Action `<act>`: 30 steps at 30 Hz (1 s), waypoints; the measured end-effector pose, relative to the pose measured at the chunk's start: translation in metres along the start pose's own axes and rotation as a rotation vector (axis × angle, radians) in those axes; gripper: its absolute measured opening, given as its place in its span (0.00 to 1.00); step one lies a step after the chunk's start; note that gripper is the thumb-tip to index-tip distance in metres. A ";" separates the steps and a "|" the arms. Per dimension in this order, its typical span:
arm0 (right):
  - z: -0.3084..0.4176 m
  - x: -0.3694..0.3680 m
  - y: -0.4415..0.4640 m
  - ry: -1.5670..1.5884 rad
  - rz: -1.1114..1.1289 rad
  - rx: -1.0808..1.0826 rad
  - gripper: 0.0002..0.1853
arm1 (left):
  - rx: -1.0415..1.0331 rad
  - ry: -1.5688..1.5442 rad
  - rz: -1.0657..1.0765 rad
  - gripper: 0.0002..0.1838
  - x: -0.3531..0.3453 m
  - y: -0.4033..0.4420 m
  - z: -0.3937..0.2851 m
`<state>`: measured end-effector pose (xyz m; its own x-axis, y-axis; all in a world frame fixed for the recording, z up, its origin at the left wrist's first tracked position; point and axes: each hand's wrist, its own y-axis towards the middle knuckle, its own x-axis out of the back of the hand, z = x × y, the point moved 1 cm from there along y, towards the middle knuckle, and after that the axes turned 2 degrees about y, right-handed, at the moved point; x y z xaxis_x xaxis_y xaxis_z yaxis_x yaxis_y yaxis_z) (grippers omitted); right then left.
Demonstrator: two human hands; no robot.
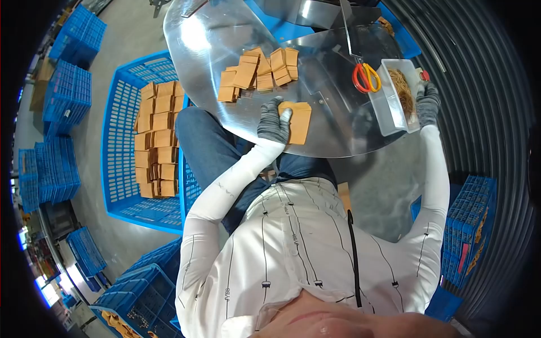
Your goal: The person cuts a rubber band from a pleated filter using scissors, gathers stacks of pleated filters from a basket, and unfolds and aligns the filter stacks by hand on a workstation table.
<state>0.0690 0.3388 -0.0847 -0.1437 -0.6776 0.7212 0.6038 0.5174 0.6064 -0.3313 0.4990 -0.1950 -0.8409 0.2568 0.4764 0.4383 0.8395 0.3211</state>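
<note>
My left hand (274, 123), in a grey striped glove, is closed on a small stack of brown paper pieces (298, 125) at the near edge of the shiny metal table (344, 127). Its thumb lies over the stack's left side. My right hand (428, 106), gloved alike, is at the right rim of a translucent plastic box (386, 107) and appears to grip it. Inside lies a tangle of thin tan bands (401, 90). A small red-topped object (424, 75) sits just beyond the right fingers. Several brown paper bundles (246, 70) lie in a loose pile farther back.
Scissors (366, 78) with red and yellow handles lie left of the box. A blue basket (115, 152) with rows of brown bundles stands at my left, against my knee. More blue crates (65, 93) line the floor. A ribbed dark wall (484, 112) is at right.
</note>
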 end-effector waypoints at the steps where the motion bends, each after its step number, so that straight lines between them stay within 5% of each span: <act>1: -0.017 -0.005 -0.001 -0.201 0.058 0.003 0.11 | -0.014 0.071 0.011 0.19 -0.004 0.001 -0.004; 3: -0.018 -0.008 -0.015 -0.512 0.151 0.011 0.12 | -0.063 0.193 -0.053 0.17 -0.010 0.006 0.003; 5: 0.040 -0.003 -0.041 -0.446 0.091 0.135 0.14 | -0.135 0.335 -0.146 0.14 -0.006 0.007 0.000; 8: 0.153 0.002 -0.092 0.354 0.400 0.230 0.16 | -0.216 0.326 -0.086 0.14 -0.002 0.007 0.001; 11: 0.189 -0.060 -0.154 0.651 0.347 0.462 0.24 | -0.242 0.297 -0.016 0.14 -0.001 0.005 0.000; 14: 0.212 -0.077 -0.175 0.408 0.522 0.280 0.23 | -0.237 0.166 -0.031 0.14 0.006 0.002 0.000; 17: 0.218 -0.064 -0.161 0.789 0.730 -0.162 0.20 | 0.000 -0.112 0.016 0.16 0.016 -0.002 -0.012; 22: 0.242 -0.047 -0.149 1.050 0.605 -0.012 0.13 | 0.129 -0.579 -0.095 0.11 0.027 0.017 -0.045; 25: 0.262 -0.056 -0.150 0.900 0.442 -0.041 0.16 | -0.082 -0.147 -0.122 0.23 0.038 0.020 -0.058; 30: 0.291 -0.058 -0.156 0.853 0.459 0.071 0.28 | 0.134 -0.237 -0.115 0.24 0.045 0.010 -0.049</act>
<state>-0.2453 0.4497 -0.1242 0.7279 -0.5387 0.4242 0.4065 0.8372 0.3658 -0.3488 0.4955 -0.1300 -0.9401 0.2480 0.2339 0.3035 0.9213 0.2432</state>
